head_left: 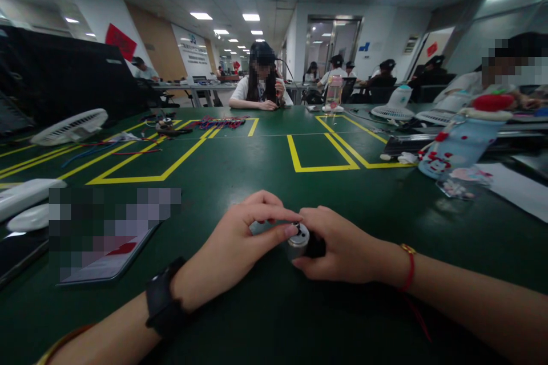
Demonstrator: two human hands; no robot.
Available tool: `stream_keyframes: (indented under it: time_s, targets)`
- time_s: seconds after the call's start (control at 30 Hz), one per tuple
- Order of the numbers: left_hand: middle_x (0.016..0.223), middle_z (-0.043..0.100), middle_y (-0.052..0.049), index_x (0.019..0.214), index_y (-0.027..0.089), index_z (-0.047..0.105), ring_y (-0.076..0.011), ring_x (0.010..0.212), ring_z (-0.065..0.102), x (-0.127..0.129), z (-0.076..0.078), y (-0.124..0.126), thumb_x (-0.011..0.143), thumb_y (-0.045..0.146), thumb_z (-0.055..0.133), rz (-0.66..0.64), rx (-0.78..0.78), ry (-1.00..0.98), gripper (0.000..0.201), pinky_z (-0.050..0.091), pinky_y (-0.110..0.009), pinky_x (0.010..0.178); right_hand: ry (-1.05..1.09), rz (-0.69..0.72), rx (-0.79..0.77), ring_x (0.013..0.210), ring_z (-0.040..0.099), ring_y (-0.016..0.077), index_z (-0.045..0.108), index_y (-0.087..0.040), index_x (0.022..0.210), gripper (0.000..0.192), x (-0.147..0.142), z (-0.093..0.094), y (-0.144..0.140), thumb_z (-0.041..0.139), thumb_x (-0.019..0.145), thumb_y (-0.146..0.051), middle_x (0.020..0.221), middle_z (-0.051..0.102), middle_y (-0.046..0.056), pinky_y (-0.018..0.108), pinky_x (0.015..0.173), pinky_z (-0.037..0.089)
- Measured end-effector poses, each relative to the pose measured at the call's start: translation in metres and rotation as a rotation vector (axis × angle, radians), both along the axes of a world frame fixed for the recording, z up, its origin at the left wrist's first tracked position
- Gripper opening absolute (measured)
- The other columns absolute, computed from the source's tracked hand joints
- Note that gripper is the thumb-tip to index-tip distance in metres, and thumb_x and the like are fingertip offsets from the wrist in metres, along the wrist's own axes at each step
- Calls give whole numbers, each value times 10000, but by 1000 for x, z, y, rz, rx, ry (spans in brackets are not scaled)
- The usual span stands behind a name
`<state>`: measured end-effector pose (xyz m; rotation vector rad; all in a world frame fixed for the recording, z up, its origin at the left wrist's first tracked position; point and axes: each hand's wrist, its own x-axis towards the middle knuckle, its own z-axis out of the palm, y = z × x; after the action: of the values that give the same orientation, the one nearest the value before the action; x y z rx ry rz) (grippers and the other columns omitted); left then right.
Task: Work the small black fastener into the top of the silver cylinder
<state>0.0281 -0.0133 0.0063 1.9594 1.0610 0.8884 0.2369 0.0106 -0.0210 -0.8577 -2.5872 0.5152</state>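
Stretching away under ceiling lights, a dark green table (257, 177) marked with yellow tape lines fills a large office where other people sit at the far side. Near its front edge a small silver metal cylinder (297, 242) sits between both hands. The left hand (240, 245) pinches its top with fingers (287, 231) closed on it; the right hand (338, 248) wraps its side. A patterned water bottle (460, 145) lies tilted at right, its contents hidden.
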Motion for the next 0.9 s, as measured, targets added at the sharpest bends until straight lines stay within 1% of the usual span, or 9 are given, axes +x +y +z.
stream_keyframes:
  time_s: [0.1,0.17,0.3,0.37,0.43,0.47,0.6,0.73,0.9]
  targets:
    - [975,602,-20,983,287,751,-179,926,582,0,1,1,876,271,638,-27,-3,26,156,448,-313,830,2,-7,8,694,479,144,545,-182,854,235,0,-1,0,690,731,-318,803,564,-2,279,633,332]
    - [1006,609,-20,1035,299,735,-185,943,580,-1,2,1,872,307,643,-36,-12,43,187,445,-319,838,12,10,-8,701,482,143,544,-185,862,221,1,0,0,684,735,-299,812,567,-5,276,639,335]
    - [1043,636,-15,1113,302,695,-185,938,582,-5,1,6,905,382,581,32,-83,-7,250,440,-312,816,44,23,-13,717,479,140,532,-190,862,225,0,3,-1,694,723,-262,825,575,-12,275,664,341]
    - [917,647,-10,1069,269,710,-169,844,575,-8,-4,11,917,405,550,106,-162,-59,259,435,-289,751,37,-2,-6,704,470,138,525,-189,850,240,0,3,-2,706,712,-267,809,568,-16,277,661,335]
    - [775,609,0,1017,229,725,-148,722,533,-12,-11,18,902,429,560,173,-269,-101,283,410,-264,660,23,-11,1,700,464,138,520,-189,836,245,0,3,-2,710,708,-276,796,561,-18,276,655,329]
    - [762,598,1,995,211,730,-139,691,514,-14,-15,21,885,433,583,196,-309,-131,287,394,-255,630,17,-13,3,699,462,138,519,-189,832,246,0,3,-2,710,709,-282,793,558,-18,276,652,327]
    - [791,596,-6,973,186,727,-125,686,496,-21,-28,31,854,430,625,214,-387,-292,291,380,-247,639,-8,-18,-3,693,453,138,519,-188,821,246,-1,3,0,707,712,-303,792,551,-15,274,637,319]
    - [803,595,-7,984,191,729,-117,695,492,-23,-33,33,855,431,629,190,-405,-304,290,367,-244,648,-11,-18,-14,695,453,139,525,-186,823,238,-1,4,-1,703,718,-305,795,554,-13,274,639,321]
    - [813,598,-7,980,198,726,-120,702,494,-23,-28,30,871,431,611,181,-377,-269,282,368,-250,651,-9,-14,-10,706,464,144,531,-185,828,238,0,5,-2,707,715,-299,801,564,-8,280,655,327]
